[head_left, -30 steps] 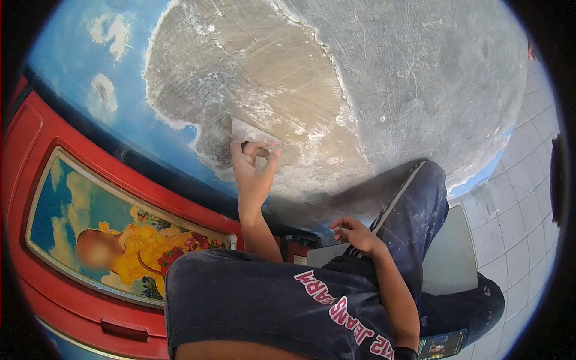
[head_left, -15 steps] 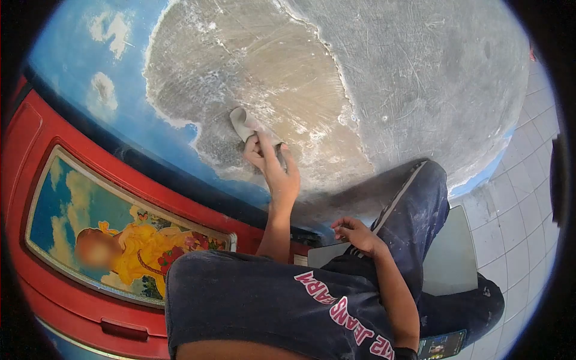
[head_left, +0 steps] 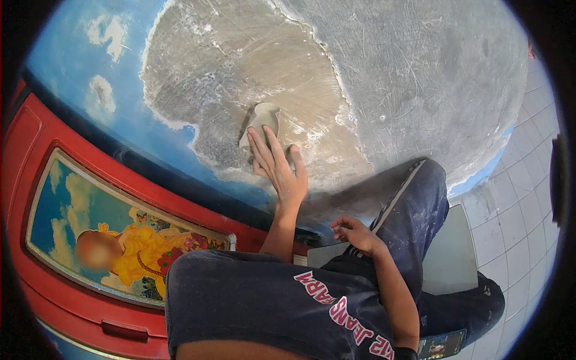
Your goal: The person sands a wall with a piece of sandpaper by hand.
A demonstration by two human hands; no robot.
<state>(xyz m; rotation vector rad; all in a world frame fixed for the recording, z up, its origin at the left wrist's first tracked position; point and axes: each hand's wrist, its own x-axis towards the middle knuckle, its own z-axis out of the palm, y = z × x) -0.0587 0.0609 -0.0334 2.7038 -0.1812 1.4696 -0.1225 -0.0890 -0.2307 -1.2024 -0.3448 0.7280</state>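
Left hand (head_left: 279, 165): raised to the wall (head_left: 420, 72), fingers stretched out nearly flat and pressing a pad (head_left: 261, 123) against the surface. The palm is open rather than curled; the fingertips lie on the lower half of the pad.
Pad: a small pale, folded piece, whether paper or cloth I cannot tell. It sits flat on the wall in the tan patch, its upper end curling free above the fingers.
Right hand (head_left: 354, 231): low, resting on the knee (head_left: 414, 204), fingers loosely curled with nothing in them. It is well apart from the left hand.
Wall: a broad bare area, tan (head_left: 282, 66) where the pad is, grey to the right. White ragged edges border the tan part.
Blue paint (head_left: 78, 66): covers the wall on the left of the bare area, with white cloud shapes on it.
Red panel (head_left: 36, 198): lies below the blue paint and frames a picture (head_left: 120, 240) of a figure in yellow against clouds.
Knee: in dusty blue trousers with a pale side stripe, raised between the right hand and the wall.
Shirt (head_left: 264, 306): dark, with pink lettering, filling the lower middle of the view.
Board (head_left: 450, 258): a flat grey sheet under the leg, on the floor (head_left: 522, 198).
Floor: pale square tiles, at the right edge.
Phone (head_left: 441, 345): its screen lit, by the right forearm at the bottom edge.
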